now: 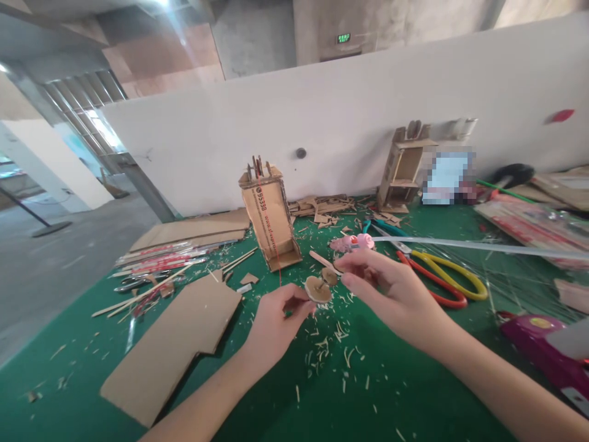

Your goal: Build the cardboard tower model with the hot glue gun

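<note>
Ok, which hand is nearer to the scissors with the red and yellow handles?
Right. The right hand is just to the left of the scissors, close beside them; the left hand is farther left, holding a round disc.

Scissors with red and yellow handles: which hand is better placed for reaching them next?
Probably the right hand: it is nearer the scissors, while the left hand is farther away and pinches the larger disc.
</note>
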Demonstrator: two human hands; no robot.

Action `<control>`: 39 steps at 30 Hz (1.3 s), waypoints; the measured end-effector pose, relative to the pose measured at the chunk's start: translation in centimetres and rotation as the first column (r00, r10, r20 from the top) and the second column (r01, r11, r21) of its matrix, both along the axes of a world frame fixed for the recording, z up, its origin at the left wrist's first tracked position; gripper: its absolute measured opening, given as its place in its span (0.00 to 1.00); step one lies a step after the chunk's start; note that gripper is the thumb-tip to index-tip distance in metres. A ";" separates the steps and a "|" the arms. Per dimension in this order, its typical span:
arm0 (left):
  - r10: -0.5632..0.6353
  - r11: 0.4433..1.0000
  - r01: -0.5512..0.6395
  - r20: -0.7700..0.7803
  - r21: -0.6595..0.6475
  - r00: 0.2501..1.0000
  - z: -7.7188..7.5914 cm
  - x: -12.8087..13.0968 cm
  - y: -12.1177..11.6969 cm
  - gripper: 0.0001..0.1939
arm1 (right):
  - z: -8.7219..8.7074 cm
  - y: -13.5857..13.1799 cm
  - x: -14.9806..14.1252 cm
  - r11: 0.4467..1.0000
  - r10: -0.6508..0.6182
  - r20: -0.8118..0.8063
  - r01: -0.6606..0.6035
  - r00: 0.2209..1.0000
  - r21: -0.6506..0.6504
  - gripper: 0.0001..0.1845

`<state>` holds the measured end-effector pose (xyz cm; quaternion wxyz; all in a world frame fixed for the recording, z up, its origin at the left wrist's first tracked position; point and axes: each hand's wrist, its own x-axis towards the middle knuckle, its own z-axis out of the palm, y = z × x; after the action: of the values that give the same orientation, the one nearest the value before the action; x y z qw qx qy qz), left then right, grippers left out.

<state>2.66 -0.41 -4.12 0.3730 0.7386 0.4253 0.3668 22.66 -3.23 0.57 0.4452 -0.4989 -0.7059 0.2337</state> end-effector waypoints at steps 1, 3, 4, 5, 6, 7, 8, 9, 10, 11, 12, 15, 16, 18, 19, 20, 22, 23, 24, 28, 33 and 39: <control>-0.017 1.000 0.017 -0.007 0.014 1.000 0.1 0.0 -0.1 0.05 | -0.1 0.0 0.0 1.000 -0.004 0.040 0.003 0.999 0.007 0.12; -0.031 0.999 0.032 -0.014 0.035 0.999 0.1 0.1 -0.1 0.05 | -0.4 0.1 0.1 1.000 -0.004 0.098 0.001 0.995 0.031 0.11; -0.027 0.999 0.028 -0.011 0.043 1.000 0.2 0.1 -0.2 0.05 | -0.4 0.1 0.1 0.999 -0.001 0.111 -0.004 0.994 0.039 0.11; -0.023 0.999 0.023 -0.007 0.048 1.000 0.2 0.1 -0.2 0.05 | -0.5 0.2 0.2 0.999 0.006 0.119 -0.011 0.993 0.040 0.11; -0.017 0.999 0.017 -0.004 0.049 1.000 0.2 0.1 -0.2 0.05 | -0.6 0.2 0.2 0.999 0.017 0.126 -0.021 0.992 0.032 0.11; -0.014 0.999 0.014 -0.003 0.048 1.000 0.2 0.1 -0.2 0.06 | -0.6 0.2 0.3 0.999 0.023 0.131 -0.026 0.991 0.022 0.11; -0.012 0.999 0.012 -0.007 0.047 1.000 0.2 0.1 -0.2 0.06 | -0.7 0.3 0.4 1.000 0.028 0.135 -0.030 0.990 0.010 0.11; -0.013 0.999 0.013 -0.013 0.044 1.000 0.2 0.1 -0.2 0.06 | -0.8 0.3 0.5 0.999 0.034 0.139 -0.034 0.990 0.000 0.12; -0.014 0.999 0.015 -0.021 0.041 1.000 0.2 0.1 -0.2 0.07 | -0.8 0.3 0.6 0.999 0.039 0.138 -0.038 0.990 -0.010 0.12; -0.018 0.999 0.019 -0.025 0.038 1.000 0.2 0.1 -0.2 0.07 | -0.8 0.4 0.7 0.999 0.045 0.132 -0.043 0.990 -0.017 0.12; -0.024 0.999 0.025 -0.026 0.035 0.999 0.2 0.1 -0.2 0.07 | -0.9 0.4 0.8 0.999 0.051 0.123 -0.048 0.991 -0.023 0.13; -0.039 0.999 0.040 -0.024 0.036 0.999 0.2 0.1 -0.2 0.08 | -1.0 0.5 0.9 0.998 0.065 0.101 -0.062 0.993 -0.030 0.13; -0.043 0.998 0.045 -0.026 0.041 0.999 0.2 0.1 -0.2 0.08 | -1.1 0.5 1.0 0.997 0.069 0.098 -0.067 0.993 -0.030 0.13; -0.051 0.997 0.053 -0.032 0.050 0.998 0.1 0.0 -0.2 0.08 | -1.1 0.5 1.0 0.997 0.077 0.090 -0.075 0.993 -0.030 0.13; -0.057 0.997 0.058 -0.035 0.051 0.998 0.1 0.0 -0.2 0.08 | -1.1 0.5 1.0 0.996 0.083 0.085 -0.081 0.993 -0.032 0.13; -0.063 0.997 0.065 -0.036 0.049 0.997 0.1 0.0 -0.2 0.09 | -1.1 0.5 1.0 0.996 0.089 0.079 -0.087 0.993 -0.034 0.13; -0.079 0.996 0.080 -0.041 0.042 0.996 0.0 0.0 -0.2 0.09 | -1.1 0.4 1.1 0.994 0.101 0.077 -0.097 0.992 -0.045 0.13; -0.085 0.995 0.087 -0.045 0.041 0.995 0.1 0.0 -0.2 0.09 | -1.1 0.4 1.2 0.993 0.107 0.083 -0.103 0.991 -0.052 0.13; -0.089 0.995 0.091 -0.049 0.041 0.995 0.1 0.0 -0.2 0.09 | -1.1 0.4 1.3 0.993 0.111 0.089 -0.106 0.990 -0.058 0.13; -0.108 0.992 0.111 -0.060 0.054 0.992 0.3 0.0 -0.2 0.10 | -1.2 0.5 1.7 0.991 0.116 0.107 -0.108 0.987 -0.079 0.14; -0.149 0.988 0.151 -0.060 0.040 0.987 0.5 0.0 -0.4 0.12 | -1.2 0.5 1.9 0.991 0.115 0.098 -0.107 0.989 -0.077 0.14; -0.215 0.977 0.215 -0.029 -0.015 0.976 0.7 -0.1 -0.6 0.12 | -1.2 0.5 1.8 0.989 0.132 0.049 -0.128 0.990 -0.079 0.13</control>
<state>2.51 -1.04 -3.46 0.4083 0.7834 0.3509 0.3105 24.45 -2.75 -0.59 0.3908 -0.4744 -0.7393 0.2751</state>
